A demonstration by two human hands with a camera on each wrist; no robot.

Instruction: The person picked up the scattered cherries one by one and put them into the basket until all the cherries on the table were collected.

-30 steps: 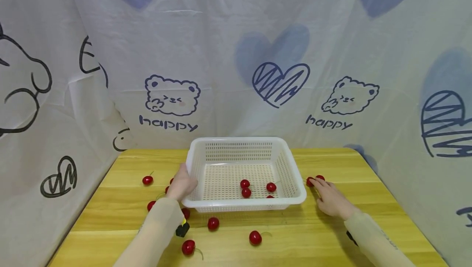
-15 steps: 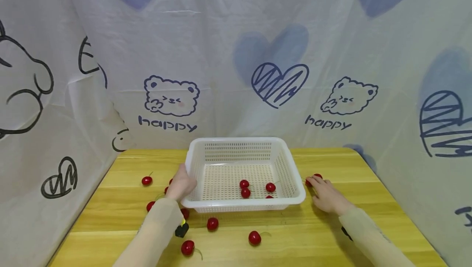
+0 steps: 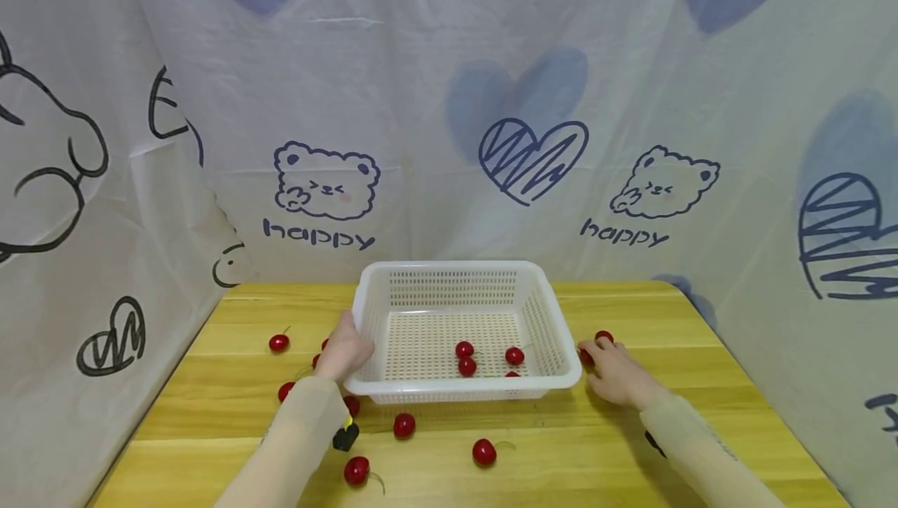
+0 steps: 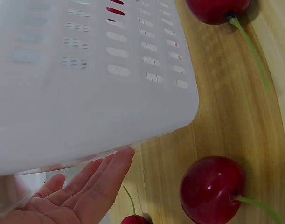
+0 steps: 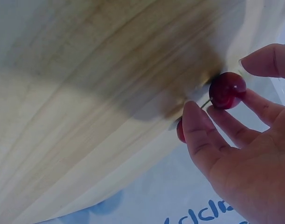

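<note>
A white perforated plastic basket (image 3: 463, 386) stands on the table with several red cherries inside, among them one cherry (image 3: 514, 356) on the right. My left hand (image 3: 344, 348) holds the basket's left rim; in the left wrist view its fingers (image 4: 102, 184) lie along the outside wall. Right of the basket, my right hand (image 3: 619, 374) reaches down around a cherry (image 5: 227, 90). An index finger touches that cherry, while the thumb stands slightly apart from it. Another cherry (image 3: 604, 336) lies just beyond this hand, partly hidden by fingers in the right wrist view.
Several loose cherries with stems lie on the wooden table (image 3: 561, 461), including one cherry (image 3: 484, 453) in front and another cherry (image 3: 279, 343) at the left. Some are partly hidden by the left arm. A printed cloth (image 3: 435, 103) hangs behind the table and along both sides.
My right hand has shifted a little left and nearer to me, around the closer cherry, uncovering more of the farther one. The left hand and the basket have stayed in place.
</note>
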